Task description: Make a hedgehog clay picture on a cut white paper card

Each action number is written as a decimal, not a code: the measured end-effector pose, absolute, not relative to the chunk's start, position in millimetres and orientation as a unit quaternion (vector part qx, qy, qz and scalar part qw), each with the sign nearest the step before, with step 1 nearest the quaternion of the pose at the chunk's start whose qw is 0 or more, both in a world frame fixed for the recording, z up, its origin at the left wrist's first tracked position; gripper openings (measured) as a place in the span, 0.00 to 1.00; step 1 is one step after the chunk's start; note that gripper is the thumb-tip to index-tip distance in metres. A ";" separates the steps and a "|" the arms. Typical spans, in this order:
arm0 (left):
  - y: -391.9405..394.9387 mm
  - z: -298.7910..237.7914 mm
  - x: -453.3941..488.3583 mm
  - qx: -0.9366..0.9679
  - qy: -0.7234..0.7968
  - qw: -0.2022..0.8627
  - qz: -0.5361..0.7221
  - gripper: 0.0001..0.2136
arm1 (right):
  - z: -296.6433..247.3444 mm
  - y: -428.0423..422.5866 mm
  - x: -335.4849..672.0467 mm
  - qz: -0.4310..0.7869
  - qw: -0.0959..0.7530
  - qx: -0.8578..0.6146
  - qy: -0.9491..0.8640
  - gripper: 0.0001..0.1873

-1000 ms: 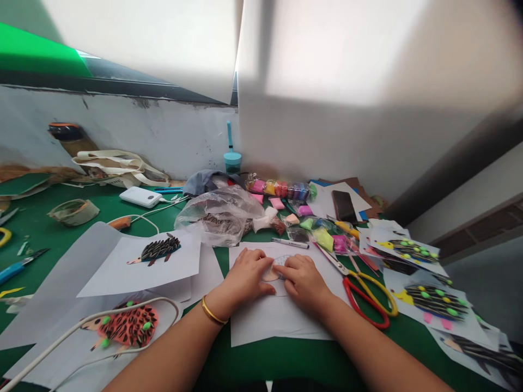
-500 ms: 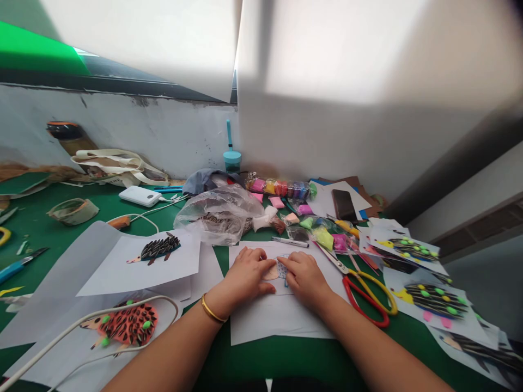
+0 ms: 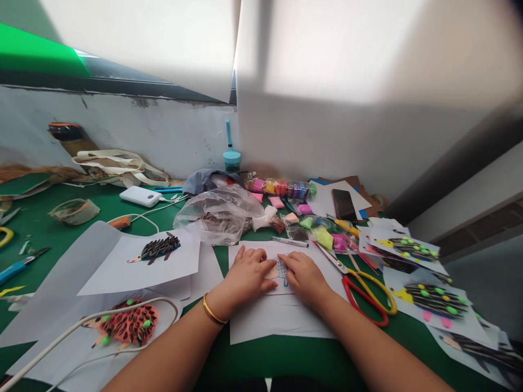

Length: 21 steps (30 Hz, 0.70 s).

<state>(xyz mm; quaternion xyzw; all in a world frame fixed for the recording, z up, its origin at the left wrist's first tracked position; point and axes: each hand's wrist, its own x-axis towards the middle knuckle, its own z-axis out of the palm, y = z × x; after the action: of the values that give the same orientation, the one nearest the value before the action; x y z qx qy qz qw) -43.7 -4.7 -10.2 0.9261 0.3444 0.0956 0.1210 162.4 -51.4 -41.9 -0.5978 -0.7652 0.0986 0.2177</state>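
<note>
My left hand (image 3: pixel 245 277) and my right hand (image 3: pixel 303 277) rest close together on a white sheet of paper (image 3: pixel 281 316) on the green table (image 3: pixel 286 359). Between their fingertips lies a small paper cut-out (image 3: pixel 278 270), peach at the left and pale with blue dots at the right. Both hands have curled fingers pressing on or pinching this piece. A gold bangle (image 3: pixel 212 313) sits on my left wrist.
Red-and-yellow scissors (image 3: pixel 363 291) lie just right of my right hand, a marker (image 3: pixel 291 242) behind. Clay packets (image 3: pixel 281 188), a plastic bag (image 3: pixel 218 212), a phone (image 3: pixel 344 206), hedgehog pictures (image 3: pixel 157 249) (image 3: pixel 433 299) (image 3: pixel 126 325), a power bank (image 3: pixel 141 196) and cable (image 3: pixel 81 326) surround.
Both hands have shifted slightly away from me on the sheet. More of the blue-dotted part of the cut-out shows between the fingertips.
</note>
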 end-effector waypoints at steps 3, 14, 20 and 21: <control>-7.6 -9.2 -42.3 0.928 0.346 0.104 0.091 0.28 | -41.6 -51.4 162.6 0.102 0.223 -0.596 -0.764 0.27; -12.0 -8.6 -42.0 0.934 0.340 0.074 0.086 0.33 | -40.9 -50.9 163.4 0.105 0.215 -0.599 -0.764 0.27; -18.6 -6.6 -50.4 0.949 0.307 0.041 0.061 0.29 | -42.4 -50.4 164.1 0.106 0.213 -0.596 -0.767 0.26; -20.1 -8.3 -51.2 0.951 0.303 0.030 0.059 0.29 | -42.5 -50.4 164.1 0.106 0.212 -0.595 -0.768 0.26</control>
<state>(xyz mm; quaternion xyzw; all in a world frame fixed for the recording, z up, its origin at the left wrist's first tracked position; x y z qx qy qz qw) -51.2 -20.1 -8.3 0.9506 0.3034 0.0587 0.0301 164.1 -50.4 -42.5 -0.5950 -0.7678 0.1062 0.2123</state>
